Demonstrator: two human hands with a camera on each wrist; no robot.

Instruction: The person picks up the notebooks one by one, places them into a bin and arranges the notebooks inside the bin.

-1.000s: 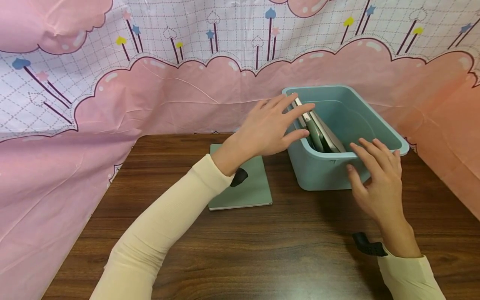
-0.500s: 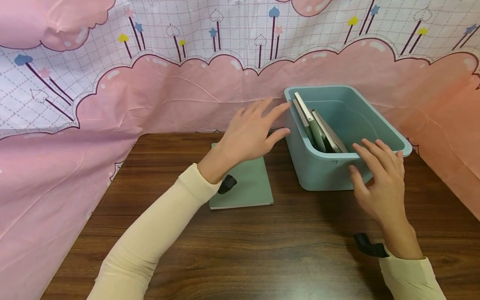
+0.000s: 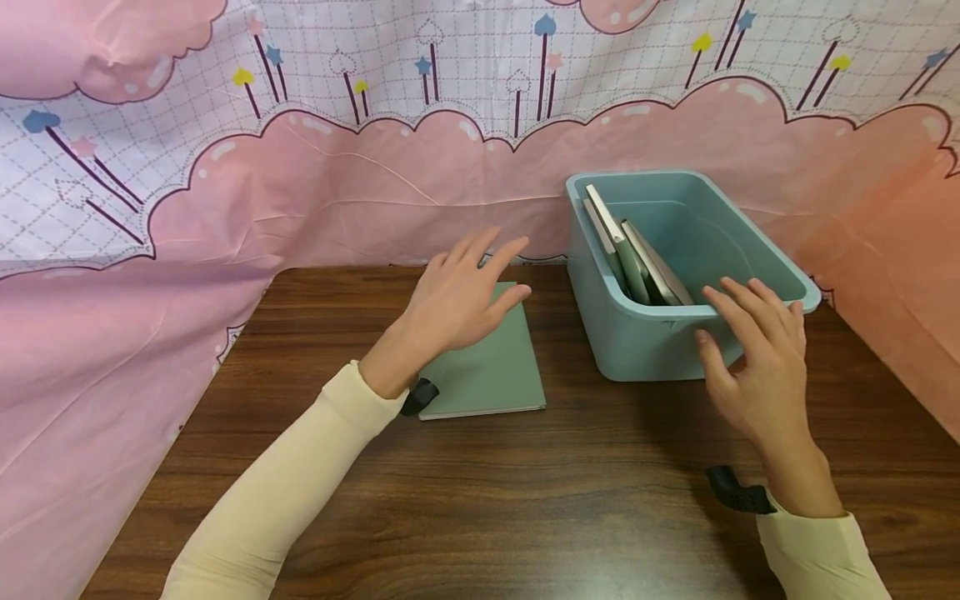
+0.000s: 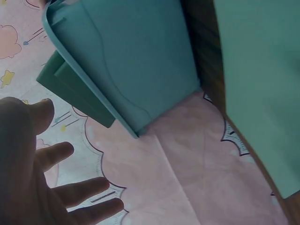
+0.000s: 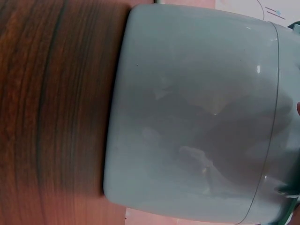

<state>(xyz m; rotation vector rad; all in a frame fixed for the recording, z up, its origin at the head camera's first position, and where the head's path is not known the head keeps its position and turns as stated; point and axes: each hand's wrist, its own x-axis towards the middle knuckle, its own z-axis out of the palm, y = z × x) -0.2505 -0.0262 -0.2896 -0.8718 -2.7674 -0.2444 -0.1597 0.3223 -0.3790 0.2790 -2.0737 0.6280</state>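
Observation:
My left hand [image 3: 454, 296] hovers over the far left part of a green book [image 3: 491, 367], fingers spread and holding nothing. This hand and wrist hide part of the cover. In the left wrist view its fingers [image 4: 79, 192] are apart from the bin, and the green cover [image 4: 262, 84] fills the right side. My right hand [image 3: 757, 358] is at the near rim of a blue-green plastic bin [image 3: 645, 346], its fingers relaxed over the rim and the thumb outside. Several books [image 3: 633, 262] stand tilted along the bin's left side.
The bin stands on a dark wood table [image 3: 525, 492], close to the back. A pink and white patterned cloth [image 3: 360, 192] hangs behind the table and along both sides. The right part of the bin's inside shows bare wall [image 3: 697, 221].
My left hand has moved left and toward me, from above the books in the bin to above the green book on the table. The right hand has stayed at the rim.

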